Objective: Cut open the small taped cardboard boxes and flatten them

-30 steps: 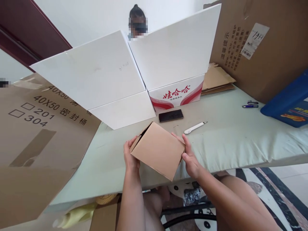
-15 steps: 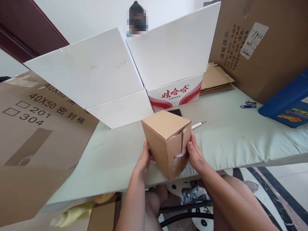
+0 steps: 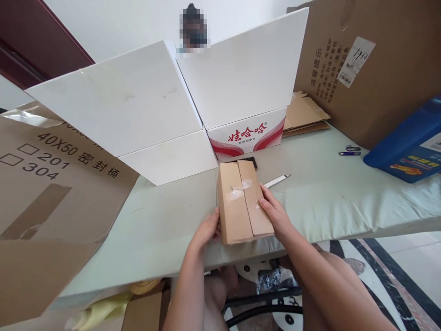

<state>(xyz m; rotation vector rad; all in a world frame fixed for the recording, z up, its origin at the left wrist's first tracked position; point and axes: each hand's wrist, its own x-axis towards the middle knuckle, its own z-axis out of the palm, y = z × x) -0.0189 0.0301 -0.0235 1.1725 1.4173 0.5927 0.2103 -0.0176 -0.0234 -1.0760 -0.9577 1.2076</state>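
Observation:
A small brown cardboard box (image 3: 253, 209) is at the table's front edge, its seamed face with clear tape turned up. My left hand (image 3: 207, 228) is closed on its left side, some fingers hidden by the box. Against the right side presses my right hand (image 3: 274, 212), fingers along the cardboard. Just behind the box lies a dark flat object (image 3: 254, 162), partly covered. A white cutter-like tool (image 3: 277, 180) rests on the cloth to the right of it.
White panels (image 3: 241, 78) and a red-and-white carton (image 3: 248, 139) stand behind. Large cardboard boxes flank the pale green table (image 3: 165, 230). At right are a blue container (image 3: 409, 147), a purple pen (image 3: 349, 153) and flattened cardboard (image 3: 305, 115). Beyond, a person's head shows.
The box has been turned over between my hands, so the taped seam that faced right and toward me now faces up. Both hands still hold its sides.

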